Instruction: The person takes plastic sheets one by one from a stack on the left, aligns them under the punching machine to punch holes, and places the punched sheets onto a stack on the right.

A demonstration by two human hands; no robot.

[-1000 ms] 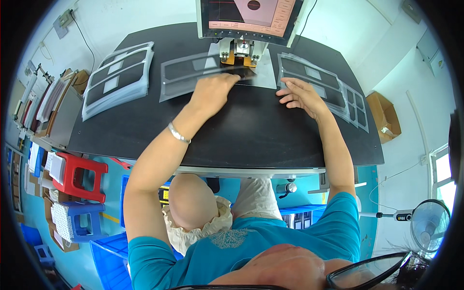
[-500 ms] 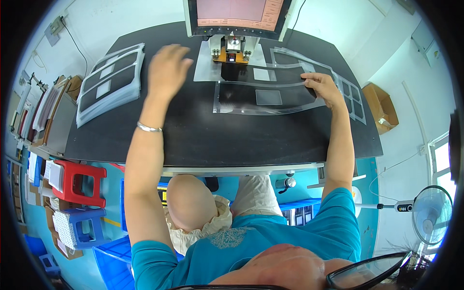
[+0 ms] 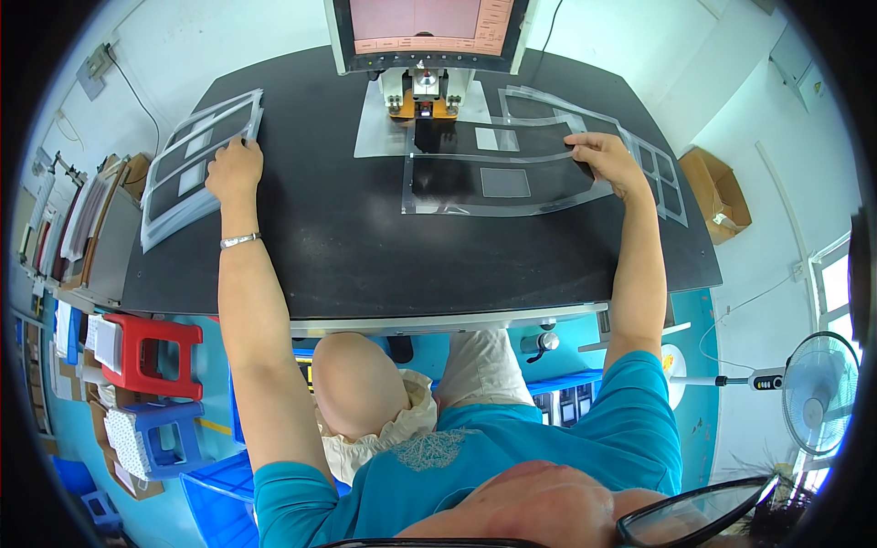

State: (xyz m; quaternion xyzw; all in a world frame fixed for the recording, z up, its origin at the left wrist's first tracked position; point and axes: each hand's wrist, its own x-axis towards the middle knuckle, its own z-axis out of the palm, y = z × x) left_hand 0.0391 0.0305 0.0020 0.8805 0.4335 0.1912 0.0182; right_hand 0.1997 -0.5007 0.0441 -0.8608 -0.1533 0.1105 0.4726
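Note:
My right hand (image 3: 607,164) pinches the right end of a black sheet with clear margins (image 3: 448,185). This sheet has a pale square window near its middle. It lies on the table under a small bench instrument (image 3: 426,96), its far part reaching the instrument's base. On the left, a stack of similar clear-edged sheets (image 3: 164,215) lies at a slant. My left hand (image 3: 235,172) is at the stack's right edge, fingers bent over a top sheet and closed on its edge; the fingertips are partly hidden.
A monitor (image 3: 429,32) stands above the instrument, which rests on a white board (image 3: 375,137). More framed sheets (image 3: 667,183) lie at the table's right, near a cardboard box (image 3: 717,196). Red (image 3: 155,356) and blue stools stand left; a fan (image 3: 819,393) is at right.
My left hand has moved left and down from above the table to the stack of sheets. My right hand stays on the same sheet's end. The view has shifted slightly.

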